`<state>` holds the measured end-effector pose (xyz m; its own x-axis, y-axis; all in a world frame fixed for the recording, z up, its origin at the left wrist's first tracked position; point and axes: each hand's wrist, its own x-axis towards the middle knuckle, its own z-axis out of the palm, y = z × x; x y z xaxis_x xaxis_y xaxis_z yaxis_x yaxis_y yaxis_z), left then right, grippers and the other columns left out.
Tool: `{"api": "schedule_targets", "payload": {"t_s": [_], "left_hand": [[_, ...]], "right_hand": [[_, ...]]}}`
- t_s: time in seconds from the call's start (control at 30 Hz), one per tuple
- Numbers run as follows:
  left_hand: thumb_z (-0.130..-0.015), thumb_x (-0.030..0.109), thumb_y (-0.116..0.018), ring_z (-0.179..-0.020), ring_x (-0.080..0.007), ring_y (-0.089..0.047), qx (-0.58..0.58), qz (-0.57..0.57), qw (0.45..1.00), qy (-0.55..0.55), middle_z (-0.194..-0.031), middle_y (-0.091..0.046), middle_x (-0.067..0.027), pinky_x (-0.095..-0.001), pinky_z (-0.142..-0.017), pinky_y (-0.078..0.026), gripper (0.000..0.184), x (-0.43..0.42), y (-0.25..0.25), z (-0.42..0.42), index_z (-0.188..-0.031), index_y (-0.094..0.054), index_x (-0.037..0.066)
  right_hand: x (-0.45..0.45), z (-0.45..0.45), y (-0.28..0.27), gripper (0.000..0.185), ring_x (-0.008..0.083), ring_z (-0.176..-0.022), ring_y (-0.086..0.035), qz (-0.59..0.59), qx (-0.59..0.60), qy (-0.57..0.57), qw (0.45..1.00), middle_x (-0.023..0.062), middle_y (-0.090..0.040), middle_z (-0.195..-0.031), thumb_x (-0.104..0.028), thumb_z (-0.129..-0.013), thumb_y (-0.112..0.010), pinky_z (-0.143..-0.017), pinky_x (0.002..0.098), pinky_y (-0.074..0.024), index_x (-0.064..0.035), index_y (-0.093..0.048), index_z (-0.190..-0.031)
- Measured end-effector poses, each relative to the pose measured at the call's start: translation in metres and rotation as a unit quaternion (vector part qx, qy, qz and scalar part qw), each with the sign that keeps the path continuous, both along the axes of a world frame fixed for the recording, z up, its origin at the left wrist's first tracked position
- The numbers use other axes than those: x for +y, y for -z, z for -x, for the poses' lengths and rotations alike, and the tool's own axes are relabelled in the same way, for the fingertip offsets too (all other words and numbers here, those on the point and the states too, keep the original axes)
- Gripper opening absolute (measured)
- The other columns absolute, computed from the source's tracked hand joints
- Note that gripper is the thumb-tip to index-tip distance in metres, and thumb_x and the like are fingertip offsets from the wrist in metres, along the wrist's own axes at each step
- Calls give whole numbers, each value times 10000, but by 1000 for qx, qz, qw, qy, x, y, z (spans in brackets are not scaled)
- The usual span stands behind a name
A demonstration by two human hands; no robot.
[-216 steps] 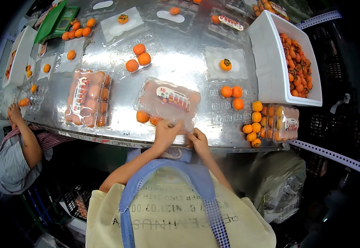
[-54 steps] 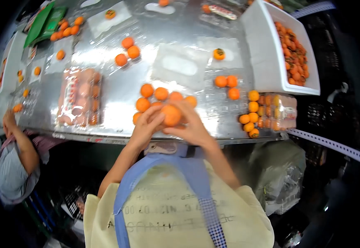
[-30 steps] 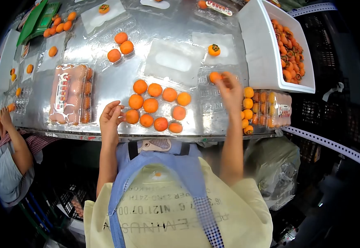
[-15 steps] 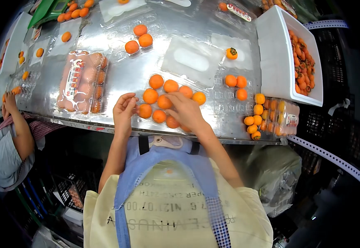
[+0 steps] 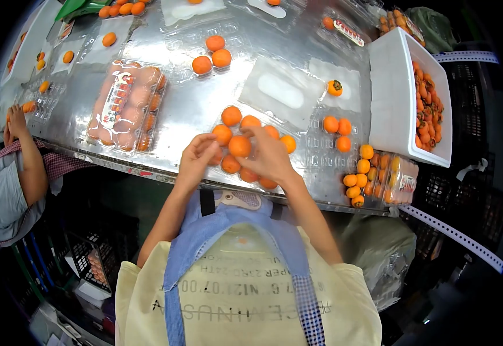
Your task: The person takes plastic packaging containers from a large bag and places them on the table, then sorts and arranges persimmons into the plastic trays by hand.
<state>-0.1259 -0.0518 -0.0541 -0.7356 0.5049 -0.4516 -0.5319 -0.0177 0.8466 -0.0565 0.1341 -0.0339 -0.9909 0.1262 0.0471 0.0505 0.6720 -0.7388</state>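
Several orange persimmons [image 5: 231, 116] sit in a clear plastic tray in front of me, near the table's front edge. My right hand [image 5: 271, 154] curls over the tray from the right, its fingers and thumb around the right side of a middle persimmon [image 5: 240, 146]. To the left, my left hand [image 5: 196, 160] has its fingers bent and drawn close to the thumb, partly covering a persimmon at the tray's left side. Whatever lies between those left fingers, if anything, is hidden. A filled clear pack [image 5: 126, 106] of persimmons with a printed label stands left of my hands.
A white foam box [image 5: 393, 95] of persimmons stands at the right. Near it are a partly filled tray [image 5: 323, 151], loose persimmons and a labelled pack [image 5: 398, 180]. Another tray with three persimmons [image 5: 215, 43] lies behind. At far left, another person's hand [image 5: 16, 124] touches fruit.
The whole view has shifted, with the table sliding right and slightly down. My left hand has moved in toward the middle persimmon; my right hand has moved off its top to its right side.
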Motion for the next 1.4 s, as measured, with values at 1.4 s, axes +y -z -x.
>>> {"api": "schedule_targets", "payload": {"t_s": [1.4], "left_hand": [[-887,167,-562,-855,-124,-581,9,-32,982,186,-1136,-565,-121,-239,-670,-482,448,18,-22,-21,-1297,-425,48]], "right_hand": [[107,-47,-4,529,77,-669,-518,207,-9,186,961,6,-580,-855,-199,-703,-770,-576,232,-446,-49,-557,-1163]]}}
